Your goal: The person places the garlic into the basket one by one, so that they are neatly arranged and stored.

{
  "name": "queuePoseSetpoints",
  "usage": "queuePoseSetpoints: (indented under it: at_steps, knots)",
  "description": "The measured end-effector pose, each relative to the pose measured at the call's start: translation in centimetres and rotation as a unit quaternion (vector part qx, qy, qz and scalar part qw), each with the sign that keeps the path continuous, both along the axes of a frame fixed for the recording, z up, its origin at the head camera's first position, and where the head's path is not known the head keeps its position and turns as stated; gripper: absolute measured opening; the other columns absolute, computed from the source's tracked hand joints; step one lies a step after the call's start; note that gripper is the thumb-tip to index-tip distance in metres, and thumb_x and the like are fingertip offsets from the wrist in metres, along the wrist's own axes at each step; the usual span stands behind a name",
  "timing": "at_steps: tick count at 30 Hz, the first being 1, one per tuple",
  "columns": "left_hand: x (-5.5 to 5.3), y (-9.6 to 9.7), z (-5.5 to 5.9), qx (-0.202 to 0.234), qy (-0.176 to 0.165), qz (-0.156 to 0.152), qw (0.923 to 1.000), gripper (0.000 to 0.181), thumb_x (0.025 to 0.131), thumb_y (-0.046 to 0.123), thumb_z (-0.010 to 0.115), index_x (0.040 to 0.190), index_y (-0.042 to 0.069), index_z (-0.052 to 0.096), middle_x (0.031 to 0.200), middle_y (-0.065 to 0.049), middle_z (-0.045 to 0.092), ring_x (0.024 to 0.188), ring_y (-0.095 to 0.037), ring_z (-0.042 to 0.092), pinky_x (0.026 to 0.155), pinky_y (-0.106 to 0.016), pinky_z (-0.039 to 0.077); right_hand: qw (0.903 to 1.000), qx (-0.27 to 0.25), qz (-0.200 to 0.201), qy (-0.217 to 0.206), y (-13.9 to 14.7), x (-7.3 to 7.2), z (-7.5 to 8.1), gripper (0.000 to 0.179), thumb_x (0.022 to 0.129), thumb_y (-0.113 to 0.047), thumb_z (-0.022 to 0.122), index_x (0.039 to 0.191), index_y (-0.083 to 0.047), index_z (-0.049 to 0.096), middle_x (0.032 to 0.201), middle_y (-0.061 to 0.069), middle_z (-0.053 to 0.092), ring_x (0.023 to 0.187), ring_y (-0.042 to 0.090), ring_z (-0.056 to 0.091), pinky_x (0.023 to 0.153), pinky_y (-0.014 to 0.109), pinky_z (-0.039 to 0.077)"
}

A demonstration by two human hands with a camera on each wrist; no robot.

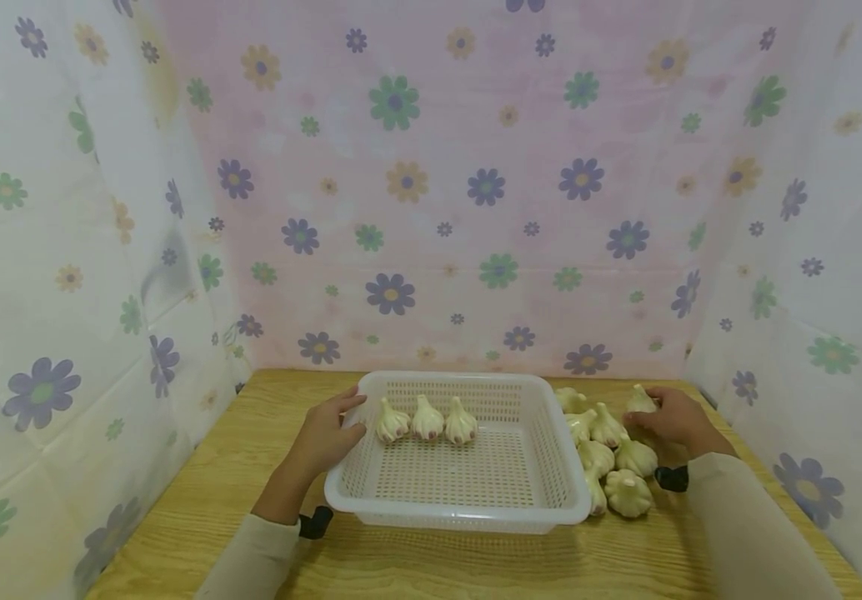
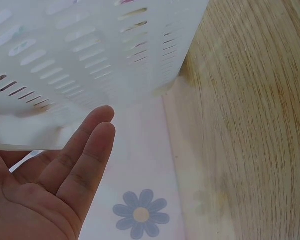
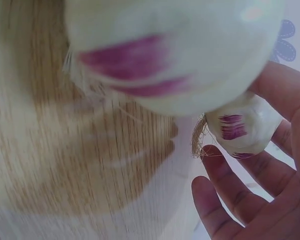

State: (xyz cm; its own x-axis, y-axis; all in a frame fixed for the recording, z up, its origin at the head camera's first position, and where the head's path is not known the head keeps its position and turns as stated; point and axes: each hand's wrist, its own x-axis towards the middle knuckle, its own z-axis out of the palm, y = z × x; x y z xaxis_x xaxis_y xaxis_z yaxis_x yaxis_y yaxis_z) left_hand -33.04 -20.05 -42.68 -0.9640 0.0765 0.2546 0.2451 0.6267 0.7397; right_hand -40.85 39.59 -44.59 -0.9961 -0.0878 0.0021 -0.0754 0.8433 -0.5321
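A white plastic basket with slotted walls stands on the table, holding three garlic bulbs in a row near its back left. My left hand rests at the basket's left rim; in the left wrist view its fairly straight fingers lie along the outside wall. On the right, my right hand pinches a garlic bulb at the far side of a garlic pile. In the right wrist view this bulb sits between thumb and fingers, while another bulb looms large in front.
The garlic pile lies close along the basket's right wall. The wooden table extends past the basket on the left and front. Flowered cloth hangs behind and at both sides.
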Motion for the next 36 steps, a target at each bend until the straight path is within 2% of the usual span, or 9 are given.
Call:
queuePoseSetpoints:
  at_steps: [5,9,13,22,36]
  knots:
    - [0.0,0.0,-0.1,0.005,-0.001,0.000,1.0000,0.053,0.091,0.013,0.066,0.143,0.004,0.062,0.163,-0.008,0.044,0.112,-0.037,0.072,0.072,-0.038,0.065,0.9999,-0.003,0.000,0.011,-0.3,0.3,0.1,0.081,0.095,-0.049,0.070,0.146,0.010,0.047,0.129,0.036,0.062,0.106,0.046,0.066,0.082,0.057,0.057]
    - [0.1,0.0,-0.2,0.011,-0.004,-0.003,0.9999,0.053,0.091,0.013,0.065,0.144,0.004,0.061,0.163,-0.007,0.044,0.113,-0.037,0.072,0.073,-0.037,0.065,0.9999,0.005,-0.002,0.016,-0.8,0.5,0.6,0.090,0.096,-0.053,0.068,0.152,0.011,0.039,0.141,0.043,0.049,0.119,0.057,0.056,0.088,0.063,0.054]
    - [0.1,0.0,-0.1,0.013,-0.004,-0.005,0.9999,0.053,0.092,0.013,0.065,0.144,0.004,0.061,0.163,-0.008,0.044,0.114,-0.038,0.071,0.072,-0.037,0.065,0.9996,-0.003,-0.004,0.026,-1.4,0.5,1.3,0.100,0.095,-0.058,0.066,0.156,0.013,0.029,0.149,0.047,0.036,0.131,0.063,0.043,0.094,0.068,0.051]
    - [0.0,0.0,0.0,0.005,-0.005,-0.002,1.0000,0.054,0.091,0.013,0.065,0.144,0.005,0.061,0.163,-0.007,0.044,0.112,-0.036,0.072,0.071,-0.036,0.065,0.9986,-0.025,-0.006,0.045,-3.2,1.4,3.8,0.105,0.094,-0.065,0.062,0.157,0.011,0.028,0.150,0.045,0.038,0.131,0.061,0.045,0.095,0.069,0.050]
    - [0.0,0.0,0.1,0.010,-0.007,-0.006,0.9999,0.054,0.091,0.012,0.065,0.145,0.004,0.060,0.164,-0.009,0.043,0.117,-0.040,0.069,0.073,-0.038,0.065,0.9968,-0.007,0.013,0.079,-5.5,2.3,5.6,0.102,0.092,-0.067,0.063,0.157,0.007,0.035,0.148,0.039,0.046,0.130,0.055,0.051,0.092,0.064,0.054]
